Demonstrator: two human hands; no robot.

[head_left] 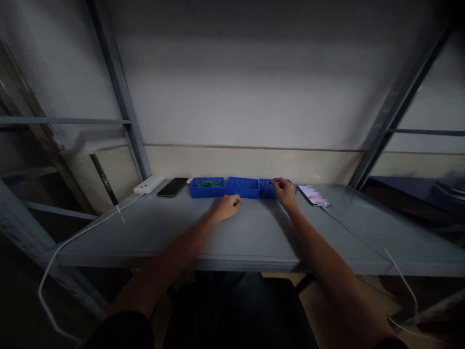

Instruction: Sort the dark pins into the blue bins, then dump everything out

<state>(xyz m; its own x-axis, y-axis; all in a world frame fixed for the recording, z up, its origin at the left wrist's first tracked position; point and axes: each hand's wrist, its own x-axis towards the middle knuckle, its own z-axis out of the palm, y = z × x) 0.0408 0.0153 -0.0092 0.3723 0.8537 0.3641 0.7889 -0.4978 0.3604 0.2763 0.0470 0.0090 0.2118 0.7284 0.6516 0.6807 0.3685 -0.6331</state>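
Observation:
Three blue plastic bins stand in a row along the back of the grey shelf. The left bin (207, 194) holds a heap of small green pieces. In the middle bin (247, 193) a tiny light speck shows. My left hand (227, 208) is in front of the middle bin, its fingers curled together; whatever they may hold is too small to make out. Over the right bin (267, 192) is my right hand (285, 192), thumb and fingertips pinched. A tiny dark bit shows at those fingertips. My right hand covers much of that bin's inside.
A white power bank (149, 184) with a white cable and a dark phone (173, 187) lie left of the bins. To the right lies a lit phone (313, 195) with its cable running over the shelf (240, 242) edge. Metal uprights (134, 138) frame both sides.

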